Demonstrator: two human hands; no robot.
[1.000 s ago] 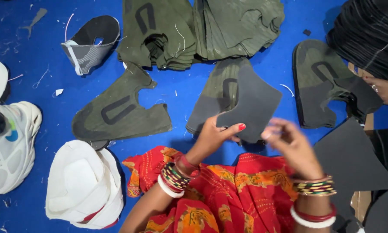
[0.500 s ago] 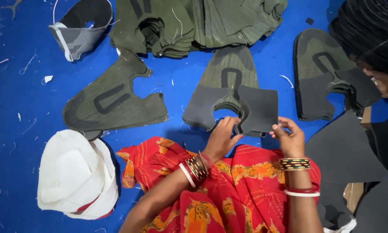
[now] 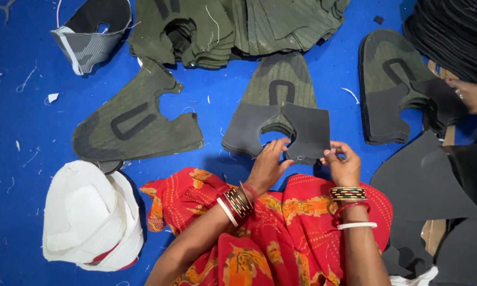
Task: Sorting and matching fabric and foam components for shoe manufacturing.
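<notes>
2 hands on 1 upper piece; approx 3 stacks nearby.

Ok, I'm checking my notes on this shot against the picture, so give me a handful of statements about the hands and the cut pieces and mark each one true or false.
1. Both hands touch the near edge of the dark grey cut piece. True: the left hand and right hand pinch it at either side of its notch.
2. The work surface is red. False: the surface is blue; the red cloth lies over the person's lap.
3. A single olive green piece lies flat to the left of the grey one. True.
4. The white stack sits at the top right. False: it is at the lower left.
5. Both wrists carry bangles. True.
</notes>
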